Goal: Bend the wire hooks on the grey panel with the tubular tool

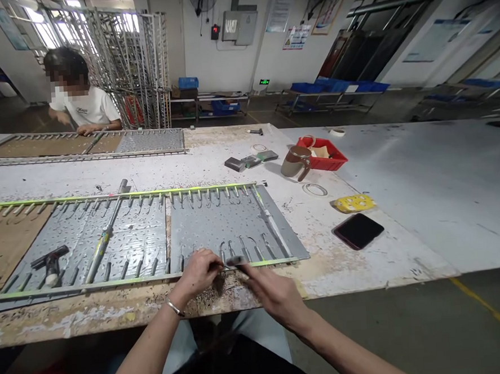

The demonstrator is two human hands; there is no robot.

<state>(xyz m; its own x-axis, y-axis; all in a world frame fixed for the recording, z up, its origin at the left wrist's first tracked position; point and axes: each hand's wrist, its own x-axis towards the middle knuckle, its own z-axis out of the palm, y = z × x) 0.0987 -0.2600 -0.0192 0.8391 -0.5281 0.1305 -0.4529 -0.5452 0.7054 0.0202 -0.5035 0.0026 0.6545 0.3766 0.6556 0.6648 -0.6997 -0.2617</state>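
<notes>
A long metal frame (145, 278) with rows of small hooks along its rails lies on grey sheets (210, 223) on the table. My left hand (201, 270) is closed at the near rail, its fingertips pinched beside the hooks; whatever is between them is too small to make out. My right hand (277, 295) grips a small tool with a dark head (236, 260), whose kind is unclear as the fingers cover its handle. The tool's head is close to my left fingertips, over the near rail. Dark crumbs lie on the table below both hands.
A T-shaped black-headed tool (51, 265) lies on the frame's left part. To the right are a phone (358, 230), a yellow packet (354, 203), a tape roll (315, 189), a mug (294, 163) and a red bin (330, 156). Across the table a person (90, 109) works at another frame (155, 153).
</notes>
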